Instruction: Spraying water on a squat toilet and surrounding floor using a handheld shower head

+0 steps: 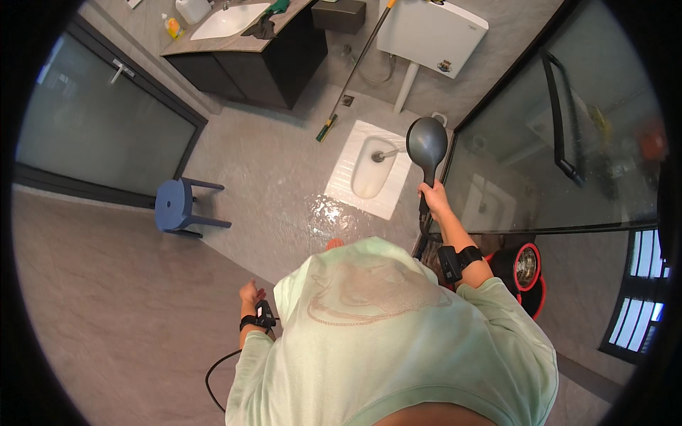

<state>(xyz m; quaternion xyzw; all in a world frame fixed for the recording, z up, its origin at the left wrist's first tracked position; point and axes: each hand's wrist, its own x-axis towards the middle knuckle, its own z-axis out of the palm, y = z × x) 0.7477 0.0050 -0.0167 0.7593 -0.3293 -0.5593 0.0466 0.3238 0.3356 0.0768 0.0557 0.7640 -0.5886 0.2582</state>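
Observation:
My right hand (436, 198) grips the handle of a dark grey shower head (427, 140), held up beside the right edge of a white squat toilet (373, 178). A dark hose runs down from the handle's lower end. My left hand (250, 292) hangs low at my left side, fingers loosely curled, with nothing visible in it. Wet, shiny floor (333, 213) lies just in front of the toilet. A long-handled floor brush (326, 128) leans beyond it, its green and yellow head on the floor.
A blue plastic stool (174, 205) is by the frosted door (112, 117) at left. A dark vanity with a white sink (229, 21) is at the top. The glass shower door (549, 160) closes in the right side; a red and black bucket (542, 298) is below it.

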